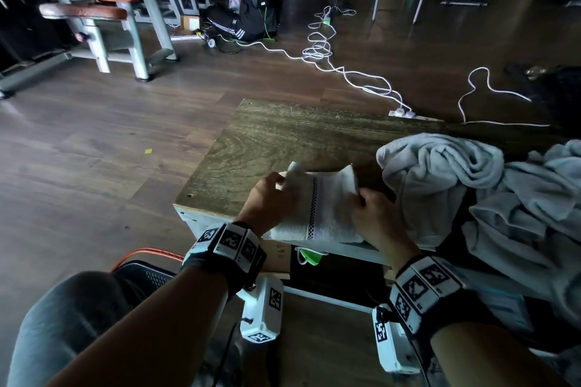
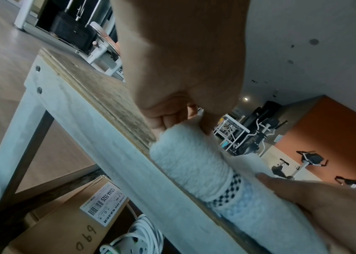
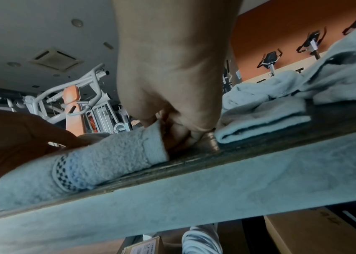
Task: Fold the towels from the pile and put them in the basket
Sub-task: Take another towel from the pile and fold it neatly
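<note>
- A person folds a white towel [image 1: 317, 210] at the near edge of a wooden table [image 1: 267, 141], both hands working the cloth at once.
- The left hand [image 1: 270, 198] pinches the towel's far-left corner, fingers curled round the fabric; the right hand [image 1: 374, 217] grips the far-right edge, fingers tucked under the top layer, apparently to keep the two corners level for the next fold.
- The towel lies between the two hands and just below them, its checkered band [image 1: 312, 207] running midway between the grips, its near edge at the table's lip.
- The unfolded pile [image 1: 471, 185] sits just beside the right hand, to its outer side, likely kept within easy reach.
- No basket is visible in any view.
</note>
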{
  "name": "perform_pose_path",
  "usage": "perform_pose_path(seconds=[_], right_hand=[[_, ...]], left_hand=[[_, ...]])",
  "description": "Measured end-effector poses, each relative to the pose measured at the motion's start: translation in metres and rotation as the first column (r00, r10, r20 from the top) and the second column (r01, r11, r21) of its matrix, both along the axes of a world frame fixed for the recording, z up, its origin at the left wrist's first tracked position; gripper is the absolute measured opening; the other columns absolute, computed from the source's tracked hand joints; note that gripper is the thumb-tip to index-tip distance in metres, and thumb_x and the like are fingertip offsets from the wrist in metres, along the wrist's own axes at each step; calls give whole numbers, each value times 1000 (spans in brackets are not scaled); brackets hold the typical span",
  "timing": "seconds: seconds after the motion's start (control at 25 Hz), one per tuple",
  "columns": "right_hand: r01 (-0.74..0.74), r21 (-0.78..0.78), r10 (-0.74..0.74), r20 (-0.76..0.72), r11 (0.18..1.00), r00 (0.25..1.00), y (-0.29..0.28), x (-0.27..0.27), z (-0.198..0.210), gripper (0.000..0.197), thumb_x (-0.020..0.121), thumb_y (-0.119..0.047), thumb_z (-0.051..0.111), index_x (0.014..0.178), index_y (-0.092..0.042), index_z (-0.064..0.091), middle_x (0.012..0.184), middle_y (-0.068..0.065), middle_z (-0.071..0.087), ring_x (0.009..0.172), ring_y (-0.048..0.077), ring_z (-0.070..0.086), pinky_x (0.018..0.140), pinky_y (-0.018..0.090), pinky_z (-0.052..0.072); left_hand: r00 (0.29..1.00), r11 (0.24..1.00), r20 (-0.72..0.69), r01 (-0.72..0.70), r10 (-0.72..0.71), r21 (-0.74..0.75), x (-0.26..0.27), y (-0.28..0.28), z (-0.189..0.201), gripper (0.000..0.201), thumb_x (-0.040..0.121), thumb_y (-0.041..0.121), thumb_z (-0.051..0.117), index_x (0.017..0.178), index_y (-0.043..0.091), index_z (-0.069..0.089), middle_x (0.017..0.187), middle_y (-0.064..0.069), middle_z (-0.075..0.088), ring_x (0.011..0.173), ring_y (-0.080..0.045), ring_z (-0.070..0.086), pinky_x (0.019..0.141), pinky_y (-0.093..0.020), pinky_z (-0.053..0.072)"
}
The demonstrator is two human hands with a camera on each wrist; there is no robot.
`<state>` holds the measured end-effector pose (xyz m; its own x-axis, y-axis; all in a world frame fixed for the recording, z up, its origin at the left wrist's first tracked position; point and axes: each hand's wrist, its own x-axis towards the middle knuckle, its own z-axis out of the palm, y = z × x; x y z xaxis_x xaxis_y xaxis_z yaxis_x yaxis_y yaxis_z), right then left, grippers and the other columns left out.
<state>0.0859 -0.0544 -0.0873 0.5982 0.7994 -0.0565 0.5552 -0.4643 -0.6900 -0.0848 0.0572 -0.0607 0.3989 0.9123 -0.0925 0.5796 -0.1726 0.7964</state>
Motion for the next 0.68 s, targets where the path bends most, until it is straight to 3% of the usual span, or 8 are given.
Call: perform_pose_path(seconds=[0.08,0.16,0.32,0.48,0.6,0.68], right_hand=[[14,-59,-14,-4,998,1000,7,2,-1,38,97,-45,45,76,-16,58,82,1,66,89,29,65,75,33,47],[45,-107,-44,5,993,999,13,3,0,42,96,-49,44,76,-15,59,86,5,67,93,31,65,76,33,45],[132,-167,-119,86,977,989,19,-1,1,49,97,-49,40,104,-8,67,111,15,69,108,34,63,84,35,44],[190,-139,-174,120,972,978,21,-4,-3,52,94,-52,45,99,-6,68,104,15,71,101,35,66,74,32,41],[213,-132,-205,76,968,976,22,-1,-4,54,89,-60,48,95,-9,65,94,10,71,93,33,67,77,34,51],[222,-49,-222,-2,974,975,20,2,0,47,88,-60,53,95,-14,61,85,1,67,88,26,66,79,37,53]], left_hand=[[994,997,-86,-74,73,-4,1,4,-5,34,94,29,54,115,3,58,110,-18,66,94,-30,61,69,-26,37],[985,988,-90,-152,148,-34,3,4,-10,35,95,31,50,113,1,58,117,-23,63,108,-37,58,75,-27,34],[980,987,-125,-161,157,-18,11,6,-18,37,96,40,45,112,7,53,117,-26,62,108,-41,57,79,-36,38],[966,981,-174,-191,191,20,14,4,-20,36,96,39,43,110,6,51,118,-28,61,109,-45,55,81,-40,40],[961,978,-185,-210,206,-5,14,0,-15,40,95,40,43,112,4,49,120,-27,60,111,-43,55,83,-39,40],[963,975,-175,-217,207,-41,14,-2,-10,44,94,39,46,114,0,47,121,-27,59,111,-42,56,83,-37,42]])
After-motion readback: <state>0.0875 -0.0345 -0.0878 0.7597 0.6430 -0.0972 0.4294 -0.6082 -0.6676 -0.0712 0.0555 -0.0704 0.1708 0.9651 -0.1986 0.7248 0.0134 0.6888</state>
